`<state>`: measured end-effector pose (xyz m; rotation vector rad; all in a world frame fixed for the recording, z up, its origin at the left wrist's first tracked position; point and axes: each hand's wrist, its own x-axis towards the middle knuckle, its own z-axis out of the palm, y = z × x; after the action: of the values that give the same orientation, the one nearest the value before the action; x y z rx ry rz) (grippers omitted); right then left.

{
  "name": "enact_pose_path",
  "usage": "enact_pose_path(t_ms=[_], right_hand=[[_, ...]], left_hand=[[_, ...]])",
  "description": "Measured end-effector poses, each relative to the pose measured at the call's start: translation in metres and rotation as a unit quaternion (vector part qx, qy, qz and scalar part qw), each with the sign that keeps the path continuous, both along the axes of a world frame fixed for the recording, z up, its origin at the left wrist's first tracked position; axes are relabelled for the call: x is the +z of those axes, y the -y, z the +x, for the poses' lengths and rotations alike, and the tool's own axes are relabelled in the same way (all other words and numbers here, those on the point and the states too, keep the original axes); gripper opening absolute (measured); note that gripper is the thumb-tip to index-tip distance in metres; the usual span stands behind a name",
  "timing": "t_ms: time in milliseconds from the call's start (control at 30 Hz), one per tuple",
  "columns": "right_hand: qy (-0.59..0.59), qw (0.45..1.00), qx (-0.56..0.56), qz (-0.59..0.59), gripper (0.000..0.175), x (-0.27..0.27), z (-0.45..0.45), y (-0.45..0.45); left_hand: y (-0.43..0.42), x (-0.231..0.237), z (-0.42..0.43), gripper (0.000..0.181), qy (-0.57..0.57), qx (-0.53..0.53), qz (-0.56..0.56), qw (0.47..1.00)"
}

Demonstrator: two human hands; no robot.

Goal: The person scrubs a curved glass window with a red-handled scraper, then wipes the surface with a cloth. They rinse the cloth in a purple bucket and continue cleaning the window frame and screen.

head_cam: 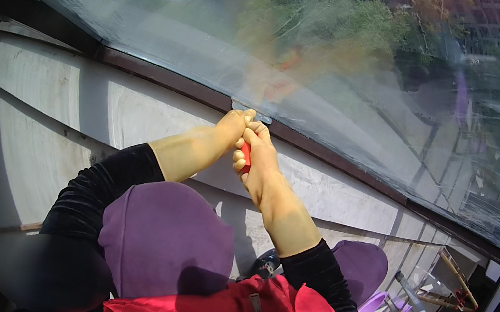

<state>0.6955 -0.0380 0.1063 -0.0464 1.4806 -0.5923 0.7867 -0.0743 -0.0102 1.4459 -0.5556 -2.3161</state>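
Both hands wear pale yellow rubber gloves and meet at the dark brown window frame [167, 83]. My right hand [258, 150] is closed around a red handle [246, 157]. My left hand [234, 125] is beside it, its fingers bunched near the top of the handle; whether they grip the tool is hidden. A wide flat grey blade or plate [264, 118] lies against the frame just beyond the fingertips, partly covered by them. Above the frame, the large glass pane [190, 40] is streaky and hazy, with blurred reflections.
White wall panels or ledges [151, 121] run below the frame. At the lower right stand a metal stepladder [423, 309], a purple basin [372, 305] and bamboo-like poles [459, 278]. My purple-clad knees are bent near the wall. Trees and buildings show through the glass.
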Motion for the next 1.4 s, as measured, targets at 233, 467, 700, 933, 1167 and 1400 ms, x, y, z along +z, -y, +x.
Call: enact_pose_path(t_ms=[233, 467, 700, 933, 1167, 1400], right_hand=[[-0.022, 0.999, 0.029, 0.037, 0.003, 0.010, 0.005, -0.003], [0.001, 1.000, 0.007, -0.028, 0.007, 0.008, 0.013, 0.001], [-0.030, 0.998, 0.037, 0.043, 0.007, 0.009, 0.014, -0.005], [-0.016, 0.998, 0.060, 0.016, 0.002, 0.007, 0.017, 0.000], [-0.016, 0.999, 0.048, 0.013, 0.004, 0.007, 0.032, 0.002], [-0.018, 0.999, 0.015, 0.040, 0.007, 0.005, 0.046, -0.002]], left_hand=[[-0.017, 0.002, 0.003, 0.042, -0.017, 0.093, 0.006, 0.995], [-0.006, -0.004, 0.005, 0.037, -0.040, 0.063, 0.023, 0.997], [-0.020, 0.001, 0.011, 0.042, -0.016, 0.069, 0.021, 0.997], [-0.010, -0.006, 0.023, 0.043, 0.009, 0.046, 0.013, 0.999], [-0.005, 0.001, 0.029, 0.035, 0.040, 0.074, -0.029, 0.996], [-0.002, 0.005, 0.046, 0.037, 0.001, 0.035, 0.024, 0.999]])
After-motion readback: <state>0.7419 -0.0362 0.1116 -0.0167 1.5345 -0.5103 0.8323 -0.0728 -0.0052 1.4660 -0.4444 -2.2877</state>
